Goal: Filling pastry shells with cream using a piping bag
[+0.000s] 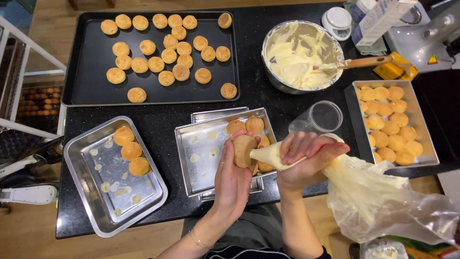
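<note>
- Gripping a cream puff (243,149) in curled fingers, the left hand (233,177) held it over the square steel pan (191,158) at the desk's (158,120) near edge.
- The right hand (306,160) was squeezed shut around a piping bag (364,192), its tip pressed into the puff.
- Left of them, a rounded steel tray (86,187) held three puffs.
- Farther off sat a bowl of cream (302,57) and a black baking sheet (86,86) of puffs.

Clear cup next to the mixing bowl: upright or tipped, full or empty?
Tipped and empty. The clear cup lies on its side on the black counter, mouth toward the camera; nothing shows inside.
</note>
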